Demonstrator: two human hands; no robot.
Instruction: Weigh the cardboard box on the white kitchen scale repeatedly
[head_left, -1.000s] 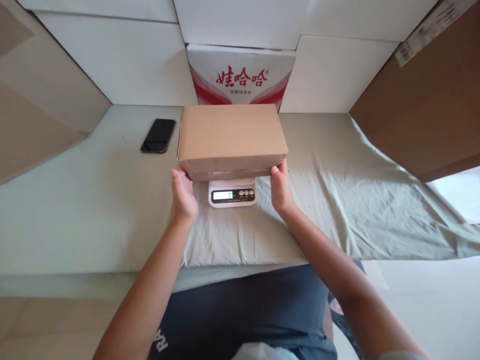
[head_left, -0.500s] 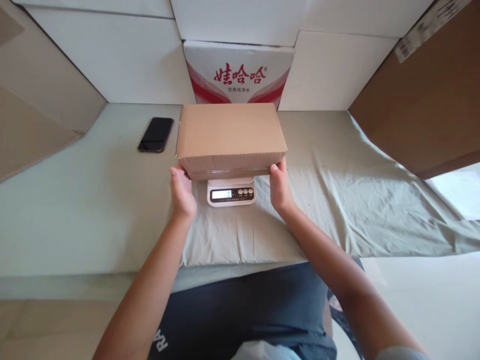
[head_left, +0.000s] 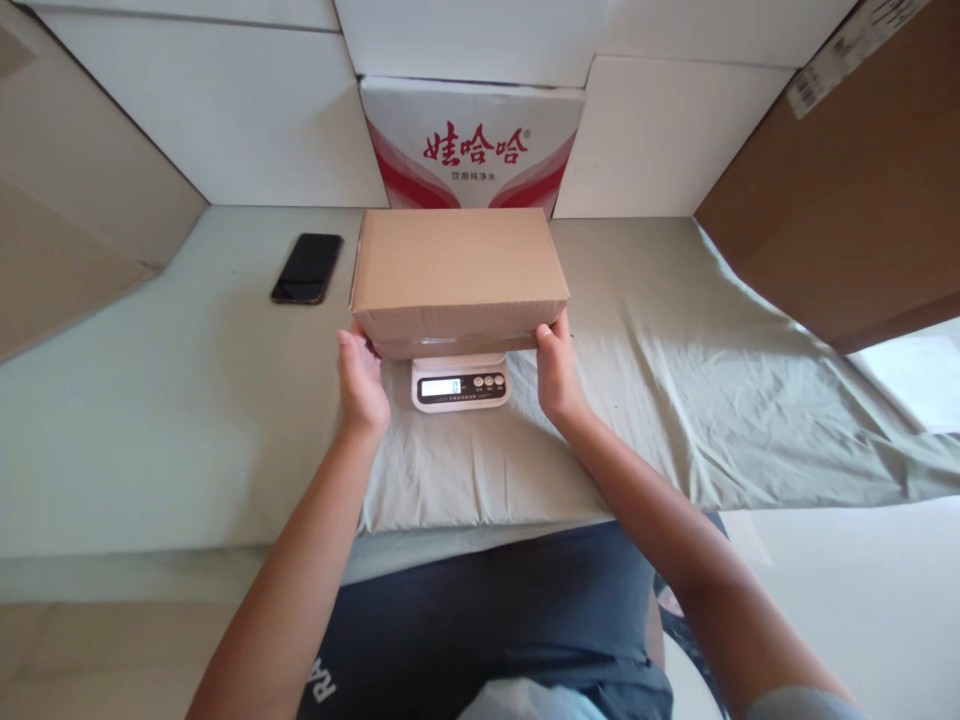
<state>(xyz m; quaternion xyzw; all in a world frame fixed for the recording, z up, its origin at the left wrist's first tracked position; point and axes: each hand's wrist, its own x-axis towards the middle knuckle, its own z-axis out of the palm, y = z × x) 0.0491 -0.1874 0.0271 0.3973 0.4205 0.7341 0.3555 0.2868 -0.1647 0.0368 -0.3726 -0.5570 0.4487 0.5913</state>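
Brown corrugated cardboard box, closed, sits over the small white digital scale at twelve o'clock, gripped at its near corners by left hand and right hand, display reading zero, so weighing seems unfinished.

Setting: makeshift parcel-weighing station, apparently in a home or small storeroom. Evidence: low surface draped in a wrinkled grey-green cloth; small white digital scale with lit display carrying a plain brown corrugated cardboard box; white printed water carton with red lettering at the back; large brown cardboard panel with shipping label; black smartphone lying flat.
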